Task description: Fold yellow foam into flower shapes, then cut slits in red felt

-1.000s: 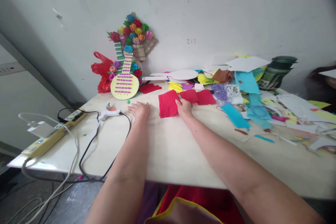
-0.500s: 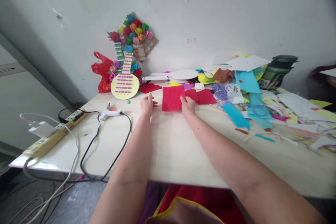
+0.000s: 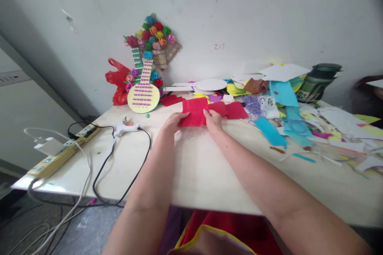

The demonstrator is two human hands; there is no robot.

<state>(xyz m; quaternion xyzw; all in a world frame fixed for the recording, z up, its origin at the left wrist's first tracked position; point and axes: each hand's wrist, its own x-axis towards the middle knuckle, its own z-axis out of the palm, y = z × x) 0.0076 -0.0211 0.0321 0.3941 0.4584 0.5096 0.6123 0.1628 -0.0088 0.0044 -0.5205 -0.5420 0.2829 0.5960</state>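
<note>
Between my hands, above the table, is a square piece of red crepe paper [image 3: 194, 112]. My left hand [image 3: 174, 122] pinches its left edge, thumb on the front. At its right edge my right hand [image 3: 213, 120] grips it between thumb and fingers. Just behind my right hand, more red paper [image 3: 235, 110] lies on the table. Another dark red piece [image 3: 171, 100] lies beyond my left hand.
A glue gun [image 3: 127, 128] with a black cord and a power strip [image 3: 64, 151] lie at left. Behind stand a yellow paper lute [image 3: 143, 97] and a red plastic bag [image 3: 116, 83]. Paper scraps, purple yarn [image 3: 253, 105] and a green bottle [image 3: 317, 82] are at right.
My left hand has moved right and taken hold of the red paper's left edge; before, it was apart from it. My right hand still holds the other edge.
</note>
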